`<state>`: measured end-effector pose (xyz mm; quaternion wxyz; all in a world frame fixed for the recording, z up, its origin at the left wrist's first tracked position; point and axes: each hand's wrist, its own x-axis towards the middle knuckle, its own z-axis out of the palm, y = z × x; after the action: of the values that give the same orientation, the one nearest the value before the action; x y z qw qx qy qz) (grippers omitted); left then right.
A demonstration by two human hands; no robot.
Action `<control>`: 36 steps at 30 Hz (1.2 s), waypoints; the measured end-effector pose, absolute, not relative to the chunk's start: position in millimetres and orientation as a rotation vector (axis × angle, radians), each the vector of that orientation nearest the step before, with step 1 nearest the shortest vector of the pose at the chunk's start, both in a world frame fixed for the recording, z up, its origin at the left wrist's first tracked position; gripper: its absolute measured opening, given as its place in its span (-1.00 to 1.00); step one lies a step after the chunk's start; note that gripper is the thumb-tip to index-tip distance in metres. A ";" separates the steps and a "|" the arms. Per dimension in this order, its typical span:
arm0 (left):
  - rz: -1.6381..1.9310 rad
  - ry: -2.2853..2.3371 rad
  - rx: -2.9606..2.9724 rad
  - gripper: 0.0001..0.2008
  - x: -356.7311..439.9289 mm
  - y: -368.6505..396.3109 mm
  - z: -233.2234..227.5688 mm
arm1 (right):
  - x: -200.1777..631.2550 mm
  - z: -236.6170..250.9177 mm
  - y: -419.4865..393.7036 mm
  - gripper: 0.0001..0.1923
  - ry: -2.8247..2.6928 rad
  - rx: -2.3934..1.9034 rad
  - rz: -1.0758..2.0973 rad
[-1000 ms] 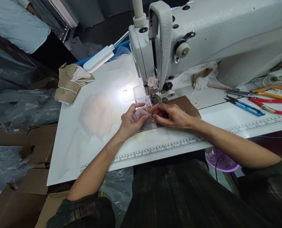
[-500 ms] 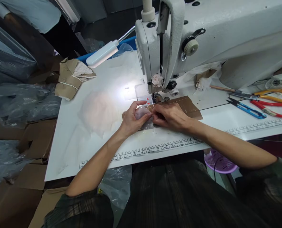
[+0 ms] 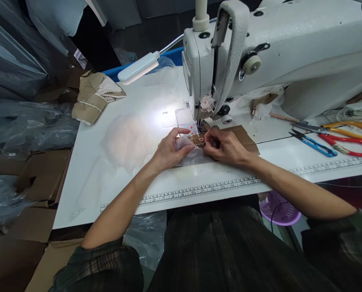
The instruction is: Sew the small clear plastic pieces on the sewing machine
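Note:
Sheer white fabric point(image 3: 190, 157) lies in front of the sewing machine's needle area point(image 3: 201, 125). My left hand point(image 3: 171, 151) pinches it between thumb and fingers, with the index finger stretched towards the presser foot. Just to the right, my right hand point(image 3: 226, 148) is closed, its fingertips pinching at the fabric's edge; the exact grip is partly hidden. Beneath both hands is a brown piece of card or tape point(image 3: 242, 136) on the machine bed. Small red marks point(image 3: 192, 129) show beside the foot.
A lit lamp point(image 3: 140, 68) shines over the white table point(image 3: 86, 170). Blue thread snips point(image 3: 316, 144) and red-handled scissors point(image 3: 350, 147) lie on the right. A tied brown bundle point(image 3: 91, 99) sits at the back left. Cardboard boxes point(image 3: 47, 174) stand beside the table; a ruler strip point(image 3: 193, 190) runs along its front.
My right hand has moved a little to the right, away from my left hand, widening the gap between them. The view has shifted slightly; my left hand keeps its pinch.

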<state>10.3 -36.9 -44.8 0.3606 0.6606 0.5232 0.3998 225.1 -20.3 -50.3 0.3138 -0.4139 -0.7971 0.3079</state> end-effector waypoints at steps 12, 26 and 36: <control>0.711 1.421 2.182 -0.55 47.0 -72.3 -46.8 | 225.1 -51.1 -21.7 -0.82 -1.794 -0.996 1.379; 0.425 1.457 2.561 -0.79 8.0 -96.4 -33.6 | 269.2 -44.0 -22.0 -0.80 -2.519 -0.974 0.727; 0.788 1.425 2.332 -0.83 4.8 -93.2 -38.3 | 255.0 -35.8 -46.0 -0.79 -2.539 -0.845 0.908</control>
<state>4.8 -93.2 -38.3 0.1482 0.8108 0.4956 0.2740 255.0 -46.0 -35.8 0.1571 -0.2953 -0.8873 0.3175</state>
